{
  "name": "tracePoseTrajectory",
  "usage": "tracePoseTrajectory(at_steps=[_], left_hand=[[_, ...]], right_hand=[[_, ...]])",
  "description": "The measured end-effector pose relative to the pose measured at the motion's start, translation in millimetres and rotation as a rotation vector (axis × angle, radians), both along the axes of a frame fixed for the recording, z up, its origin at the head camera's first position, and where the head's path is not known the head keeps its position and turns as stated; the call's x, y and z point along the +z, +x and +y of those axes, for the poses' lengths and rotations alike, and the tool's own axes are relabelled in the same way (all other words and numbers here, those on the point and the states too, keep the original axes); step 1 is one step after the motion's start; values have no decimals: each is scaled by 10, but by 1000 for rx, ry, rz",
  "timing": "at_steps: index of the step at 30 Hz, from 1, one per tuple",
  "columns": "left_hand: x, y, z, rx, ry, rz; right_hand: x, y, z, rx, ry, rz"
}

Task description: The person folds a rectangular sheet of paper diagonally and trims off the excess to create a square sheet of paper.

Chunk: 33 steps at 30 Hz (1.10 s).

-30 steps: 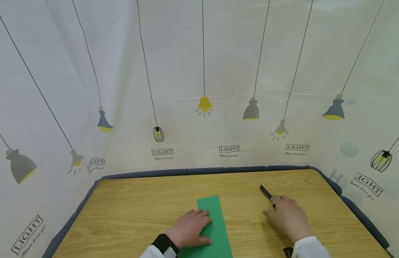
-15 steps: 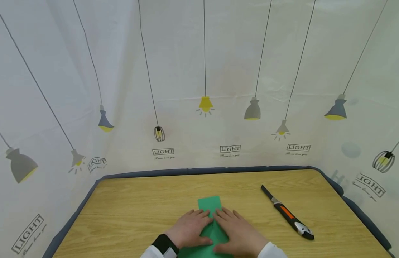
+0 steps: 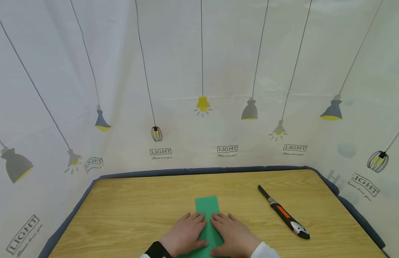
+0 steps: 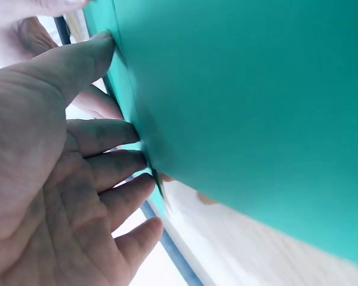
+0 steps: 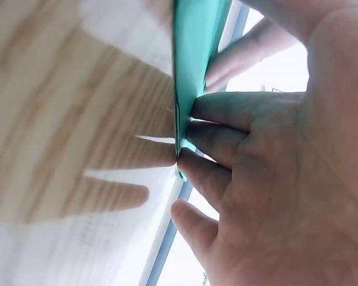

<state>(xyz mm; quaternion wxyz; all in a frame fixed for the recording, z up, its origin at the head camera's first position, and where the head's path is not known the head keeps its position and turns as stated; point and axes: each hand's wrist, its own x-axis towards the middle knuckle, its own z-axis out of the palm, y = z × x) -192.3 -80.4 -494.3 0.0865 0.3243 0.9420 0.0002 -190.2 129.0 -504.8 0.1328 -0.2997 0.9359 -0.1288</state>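
A folded strip of green paper (image 3: 207, 205) lies lengthwise on the table in the head view. My left hand (image 3: 184, 233) rests along its left side, fingers extended and fingertips on the paper. From the right, my right hand (image 3: 234, 234) presses its fingertips onto the same sheet, the two hands nearly meeting. In the left wrist view a broad flap of the green paper (image 4: 244, 107) stands beside the fingertips. The right wrist view shows the layered paper edge (image 5: 194, 53) under the right fingers. A utility knife (image 3: 283, 212) with a black blade lies to the right of that hand.
The wood-grain table (image 3: 135, 200) has a dark blue edge strip (image 3: 173, 172) along its back and sides. Behind it hangs a pale curtain (image 3: 180, 71) printed with lamps. A black band (image 3: 158, 250) circles the left wrist.
My right hand has let go of the utility knife, leaving it on the table, and moved left onto the green paper. My left hand has stayed on the paper.
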Motion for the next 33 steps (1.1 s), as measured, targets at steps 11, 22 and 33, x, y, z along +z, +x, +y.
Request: tracePoseTrajectory(at_steps=[11, 22, 33], left_hand=[[-66, 161, -229, -17, -25, -80], [-46, 153, -237, -41, -19, -74], [-16, 145, -213, 12, -5, -143]], right_hand=[[-22, -29, -11, -7, 22, -15], [-18, -38, 78, -70, 18, -42], [-18, -22, 128, -90, 47, -36]])
